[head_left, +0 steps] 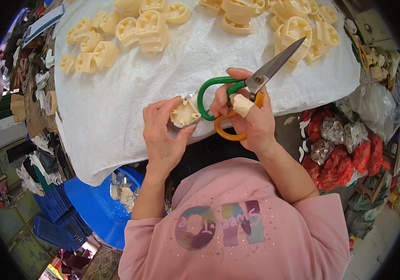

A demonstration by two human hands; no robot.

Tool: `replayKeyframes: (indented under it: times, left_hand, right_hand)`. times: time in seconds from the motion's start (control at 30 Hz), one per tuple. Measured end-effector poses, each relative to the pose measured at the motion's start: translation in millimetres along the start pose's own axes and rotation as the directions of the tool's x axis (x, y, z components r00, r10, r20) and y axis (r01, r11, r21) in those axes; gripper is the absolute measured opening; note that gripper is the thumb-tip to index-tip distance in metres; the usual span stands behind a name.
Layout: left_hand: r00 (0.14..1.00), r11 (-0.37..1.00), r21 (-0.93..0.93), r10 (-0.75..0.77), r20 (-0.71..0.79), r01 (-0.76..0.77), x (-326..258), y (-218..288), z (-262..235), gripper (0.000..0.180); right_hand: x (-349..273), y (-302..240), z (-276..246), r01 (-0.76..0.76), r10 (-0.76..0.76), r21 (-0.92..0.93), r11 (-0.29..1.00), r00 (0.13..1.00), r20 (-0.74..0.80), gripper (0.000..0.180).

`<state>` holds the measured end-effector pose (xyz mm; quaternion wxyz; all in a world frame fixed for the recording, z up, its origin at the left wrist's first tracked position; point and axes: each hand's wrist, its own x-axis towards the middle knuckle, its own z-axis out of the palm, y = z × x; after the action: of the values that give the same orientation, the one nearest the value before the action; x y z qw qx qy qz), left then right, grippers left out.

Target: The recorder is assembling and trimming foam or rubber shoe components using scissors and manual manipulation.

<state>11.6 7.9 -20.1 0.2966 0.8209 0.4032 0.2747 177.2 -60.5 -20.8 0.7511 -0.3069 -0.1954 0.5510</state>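
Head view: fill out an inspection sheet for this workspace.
Surface: table under a white cloth.
Job's things: cream plastic part with a silvery rim; scissors with green and orange handles, blades closed.
Clutter: cream parts heaped along the far edge; blue tub of scraps below; red bags at right.
Hands: left hand holds the part; right hand, one finger taped, grips the scissors.
Cables: nothing seen.
Surroundings: blue crates, crowded floor.

One scissors (249,88), two hands (162,135).
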Motion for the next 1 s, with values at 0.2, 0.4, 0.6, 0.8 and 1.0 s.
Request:
replayKeyframes:
  times: [0.2, 0.4, 0.6, 0.8, 1.0]
  left_hand:
    - [0.999, 0.999, 0.001, 0.036, 0.008, -0.036, -1, -2, -4, 0.057]
    - [0.995, 0.997, 0.033, 0.077, -0.063, -0.075, -13, -5, -13, 0.053]
    - [0.787, 0.958, -0.101, -0.278, -0.550, 0.268, -69, -37, -42, 0.053]
    - [0.450, 0.728, 0.093, -0.313, -0.836, 0.679, -181, -117, -108, 0.051]
    - [-0.043, 0.017, -0.074, -0.669, -0.742, 0.997, -226, -112, -116, 0.057]
  right_hand:
    - [10, -21, 4, 0.034, -0.035, -0.068, 0.997, 0.999, -0.016, 0.049]
    - [21, -43, 22, 0.047, -0.092, -0.743, 0.667, 0.996, -0.019, 0.058]
    - [15, -34, -4, 0.258, -0.168, -0.966, 0.006, 0.953, 0.253, 0.053]
    - [13, -29, -5, 0.269, -0.205, -0.938, -0.218, 0.927, 0.313, 0.047]
    - [11, -41, -12, 0.254, -0.230, -0.904, -0.344, 0.910, 0.344, 0.041]
